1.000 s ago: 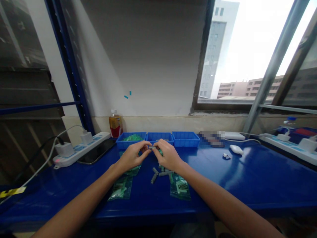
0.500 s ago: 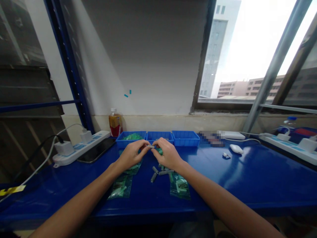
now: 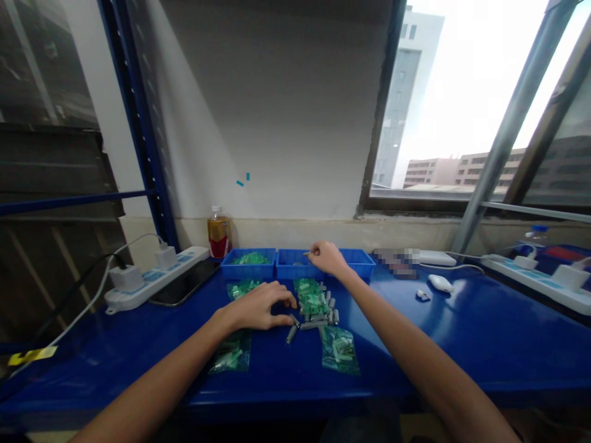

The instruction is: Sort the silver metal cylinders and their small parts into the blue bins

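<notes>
Small grey metal cylinders (image 3: 310,324) lie loose on the blue table (image 3: 462,332) beside clear bags of green parts (image 3: 340,349); left hand (image 3: 258,306) rests open, fingertips at them; right hand (image 3: 327,257) pinches a small piece (image 3: 306,253) over the middle blue plastic tray (image 3: 295,272); most look unsorted.

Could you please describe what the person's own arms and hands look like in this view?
The left forearm and right forearm are bare to the picture's lower edge; no sleeves show. The left hand and right hand are ungloved, with no watch, bracelet or ring that I can make out. Neither arm carries markings or cables.
</notes>
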`<move>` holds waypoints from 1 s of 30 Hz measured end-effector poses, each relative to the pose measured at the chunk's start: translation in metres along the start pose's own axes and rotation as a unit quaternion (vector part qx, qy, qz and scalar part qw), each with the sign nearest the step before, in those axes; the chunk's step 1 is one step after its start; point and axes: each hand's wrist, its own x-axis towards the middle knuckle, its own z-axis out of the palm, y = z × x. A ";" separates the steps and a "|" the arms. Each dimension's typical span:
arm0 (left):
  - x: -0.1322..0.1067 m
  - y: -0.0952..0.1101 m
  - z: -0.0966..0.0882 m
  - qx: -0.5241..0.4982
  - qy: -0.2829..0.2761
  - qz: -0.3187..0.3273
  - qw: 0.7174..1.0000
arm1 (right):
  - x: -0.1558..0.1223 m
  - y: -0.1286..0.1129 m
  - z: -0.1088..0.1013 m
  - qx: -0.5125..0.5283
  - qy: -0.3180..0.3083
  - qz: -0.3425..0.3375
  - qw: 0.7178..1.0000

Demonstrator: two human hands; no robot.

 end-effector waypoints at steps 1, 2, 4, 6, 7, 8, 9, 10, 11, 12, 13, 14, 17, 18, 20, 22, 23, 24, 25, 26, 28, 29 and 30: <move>0.000 0.001 0.000 0.001 -0.012 0.006 1.000 | 0.008 -0.001 0.002 -0.010 -0.036 0.016 0.999; 0.000 0.001 0.000 0.004 -0.022 0.007 1.000 | 0.014 -0.003 0.004 -0.017 -0.067 0.025 0.997; 0.000 0.002 -0.001 0.012 -0.035 0.003 0.999 | 0.027 -0.010 0.011 -0.028 -0.117 0.032 0.992; 0.000 0.002 -0.002 0.019 -0.043 0.002 0.999 | 0.037 -0.017 0.021 -0.034 -0.153 0.033 0.987; 0.000 0.002 -0.003 0.021 -0.044 0.002 0.999 | 0.042 -0.020 0.025 -0.038 -0.171 0.034 0.984; 0.000 0.002 -0.004 0.022 -0.045 0.002 0.999 | 0.046 -0.023 0.030 -0.043 -0.186 0.036 0.981; 0.000 0.002 -0.004 0.023 -0.045 0.001 0.999 | 0.049 -0.026 0.033 -0.048 -0.199 0.038 0.978; 0.000 0.002 -0.005 0.025 -0.045 0.000 0.999 | 0.052 -0.028 0.036 -0.054 -0.208 0.040 0.976; -0.001 0.002 -0.005 0.026 -0.045 -0.001 0.999 | 0.054 -0.029 0.038 -0.059 -0.214 0.043 0.974; -0.001 0.002 -0.006 0.028 -0.046 -0.002 0.999 | 0.056 -0.030 0.039 -0.065 -0.219 0.045 0.973; -0.001 0.001 -0.006 0.029 -0.045 -0.003 0.999 | 0.057 -0.030 0.040 -0.070 -0.223 0.046 0.971; -0.001 0.001 -0.006 0.031 -0.045 -0.004 0.999 | 0.057 -0.030 0.040 -0.075 -0.228 0.048 0.970; -0.001 -0.001 -0.006 0.032 -0.044 -0.006 0.998 | 0.058 -0.028 0.042 -0.090 -0.232 0.053 0.967; -0.001 -0.001 -0.005 0.032 -0.043 -0.004 0.999 | 0.058 -0.027 0.042 -0.094 -0.230 0.055 0.967; -0.001 -0.002 -0.005 0.032 -0.038 -0.001 0.999 | 0.058 -0.027 0.042 -0.098 -0.225 0.058 0.968; -0.001 -0.003 -0.004 0.032 -0.028 -0.003 0.999 | 0.057 -0.029 0.040 -0.097 -0.217 0.061 0.969; -0.001 -0.003 -0.003 0.034 -0.019 -0.007 0.999 | 0.055 -0.030 0.037 -0.095 -0.210 0.061 0.971; -0.001 -0.005 -0.003 0.037 -0.009 -0.014 0.999 | 0.051 -0.032 0.034 -0.091 -0.199 0.061 0.974; 0.000 -0.006 -0.002 0.041 0.004 -0.023 0.999 | 0.046 -0.034 0.031 -0.089 -0.186 0.061 0.977; 0.000 -0.008 -0.002 0.045 0.021 -0.033 0.998 | 0.038 -0.035 0.028 -0.084 -0.165 0.058 0.981; 0.000 -0.012 -0.002 0.052 0.058 -0.055 0.995 | 0.017 -0.037 0.022 -0.066 -0.113 0.037 0.991; 0.000 -0.014 -0.002 0.053 0.077 -0.066 0.993 | 0.003 -0.037 0.020 -0.038 -0.063 -0.001 0.997; 0.001 -0.016 -0.002 0.054 0.096 -0.076 0.991 | -0.011 -0.037 0.019 -0.008 -0.029 -0.051 0.998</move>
